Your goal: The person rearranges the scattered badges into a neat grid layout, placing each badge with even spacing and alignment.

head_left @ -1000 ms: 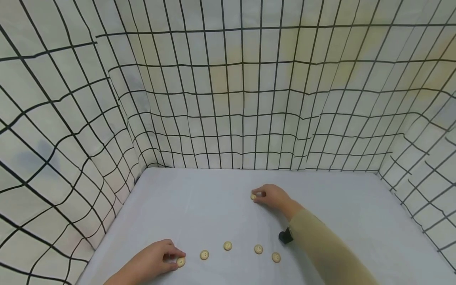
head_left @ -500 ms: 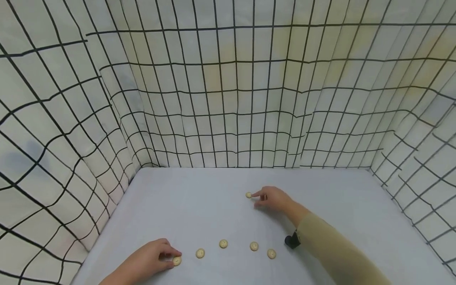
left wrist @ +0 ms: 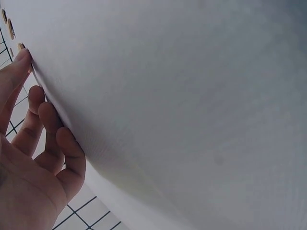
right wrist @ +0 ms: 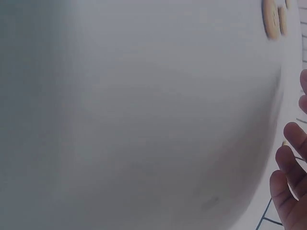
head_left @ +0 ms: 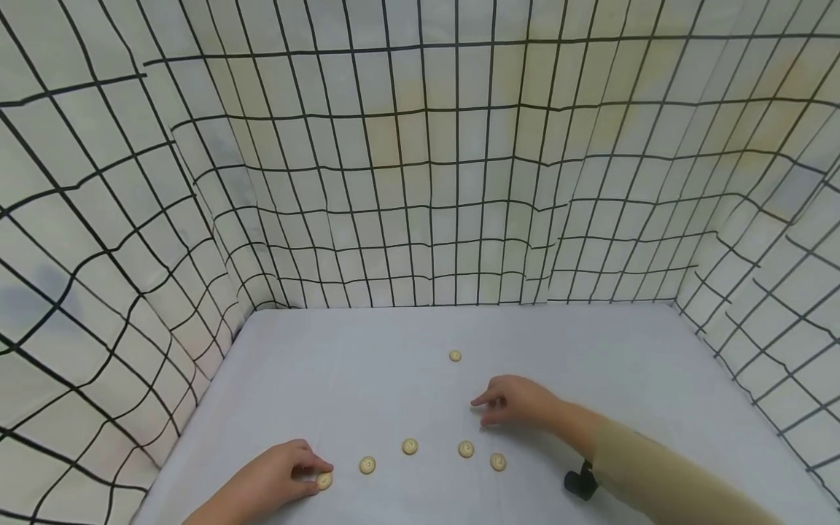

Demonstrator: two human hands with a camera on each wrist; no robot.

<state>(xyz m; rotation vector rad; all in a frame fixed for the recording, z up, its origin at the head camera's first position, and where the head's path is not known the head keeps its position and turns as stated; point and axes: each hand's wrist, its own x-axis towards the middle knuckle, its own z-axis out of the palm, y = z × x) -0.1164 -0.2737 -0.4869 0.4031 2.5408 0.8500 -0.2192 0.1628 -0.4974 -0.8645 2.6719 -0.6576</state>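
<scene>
In the head view my left hand (head_left: pixel 272 474) rests at the front left of the table, pinching a small round wooden disc (head_left: pixel 324 480) between thumb and index finger. The left wrist view shows this hand (left wrist: pixel 43 143) with the other fingers bent against the cloth. My right hand (head_left: pixel 521 401) is over the middle right, fingers loosely bent and holding nothing. Beyond it lies a lone disc (head_left: pixel 455 356). Nearer to me, discs form a loose row: one (head_left: pixel 367 464), a second (head_left: pixel 410 446), a third (head_left: pixel 466 448), and another (head_left: pixel 498 461) at the right end. Their dark markings are too small to read.
A white cloth covers the table (head_left: pixel 341 386). White walls (head_left: pixel 420 168) with a black grid rise behind it and at both sides. A black wrist camera (head_left: pixel 580 481) sits beneath the right sleeve (head_left: pixel 656 467).
My right hand has let go of the far disc, left it lying on the table, and drawn back toward me and to the right. The left hand stays at its disc. The view has shifted slightly.
</scene>
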